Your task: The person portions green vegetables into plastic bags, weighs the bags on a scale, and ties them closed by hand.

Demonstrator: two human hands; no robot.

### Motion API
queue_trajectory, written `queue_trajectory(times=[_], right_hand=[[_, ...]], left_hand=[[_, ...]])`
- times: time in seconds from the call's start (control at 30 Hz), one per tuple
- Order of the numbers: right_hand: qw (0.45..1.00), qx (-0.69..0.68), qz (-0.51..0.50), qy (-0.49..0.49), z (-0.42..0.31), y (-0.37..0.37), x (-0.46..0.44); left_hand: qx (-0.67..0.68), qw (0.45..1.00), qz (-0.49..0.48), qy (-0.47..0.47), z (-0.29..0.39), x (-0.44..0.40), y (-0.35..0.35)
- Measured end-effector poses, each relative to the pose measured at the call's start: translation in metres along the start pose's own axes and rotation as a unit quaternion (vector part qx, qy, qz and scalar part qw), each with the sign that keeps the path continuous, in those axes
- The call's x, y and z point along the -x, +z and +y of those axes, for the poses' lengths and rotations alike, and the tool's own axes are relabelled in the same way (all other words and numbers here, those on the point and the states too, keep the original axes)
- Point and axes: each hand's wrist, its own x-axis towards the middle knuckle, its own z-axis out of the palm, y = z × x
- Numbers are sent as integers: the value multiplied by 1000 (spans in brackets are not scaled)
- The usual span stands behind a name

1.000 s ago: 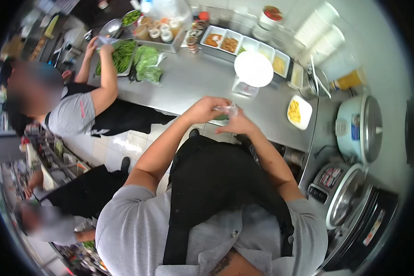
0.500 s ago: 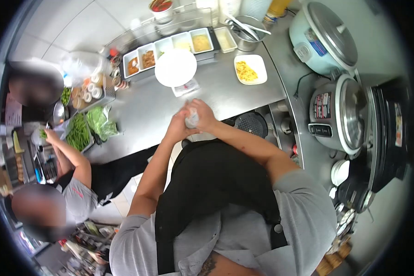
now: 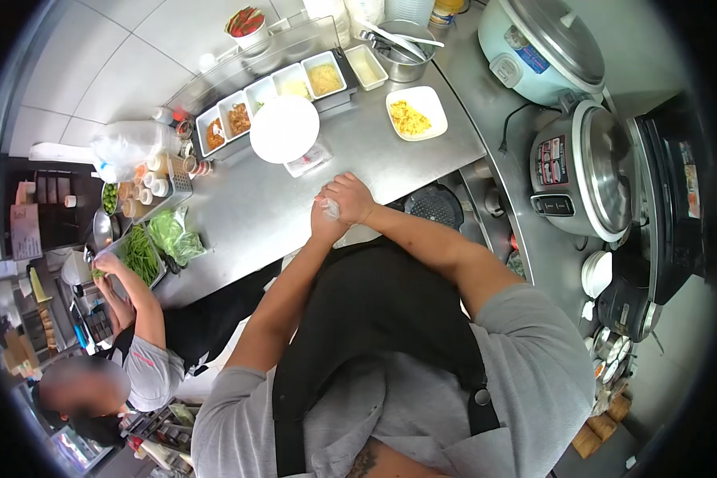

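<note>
The person's two hands are meeting just above the near edge of the metal counter (image 3: 247, 217), with a small piece of clear plastic (image 3: 330, 209) showing between them. The right hand (image 3: 349, 195) is closing over the plastic and the top of the left hand (image 3: 327, 226), its fingers curling together. The left hand is lying underneath and touching it; its fingers are mostly hiding from view, so how tightly they are bending cannot be told. Beyond the hands, a round white dish (image 3: 285, 129) is resting on a flat pale device (image 3: 309, 160) and partly covering a row of white food containers (image 3: 269, 89). To the right, well apart from the hands, a square white dish (image 3: 439, 103) is holding yellow food (image 3: 409, 119), and behind it a metal pot (image 3: 406, 70) is holding utensils. Farther right, a light blue rice cooker (image 3: 534, 60) and a grey cooker (image 3: 555, 163) are standing near each other. On the left end of the counter, a bag of green leaves (image 3: 177, 237) is lying just beside a tray of long green vegetables (image 3: 139, 256), where a co-worker's hand (image 3: 110, 264) is hovering near its edge.
</note>
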Motion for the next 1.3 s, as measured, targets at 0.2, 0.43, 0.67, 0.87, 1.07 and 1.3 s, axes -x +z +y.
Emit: queue_trajectory(times=[0.2, 0.43, 0.67, 0.87, 1.07, 1.3], right_hand=[[987, 54, -150, -12, 14, -6, -8], [986, 20, -163, 28, 28, -13, -5], [990, 15, -129, 56, 30, -11, 1], [987, 16, -158, 6, 41, -6, -2], [992, 11, -123, 37, 13, -10, -17], [981, -70, -182, -16, 3, -33, -45]], left_hand=[[-139, 986, -91, 23, -14, 2, 11], [-190, 964, -161, -96, -1, -4, 23], [-181, 958, -180, -129, 2, -9, 26], [-176, 965, -179, -71, 0, -10, 18], [10, 961, -273, -33, -33, -4, 21], [268, 924, -258, -83, -4, -7, -1]])
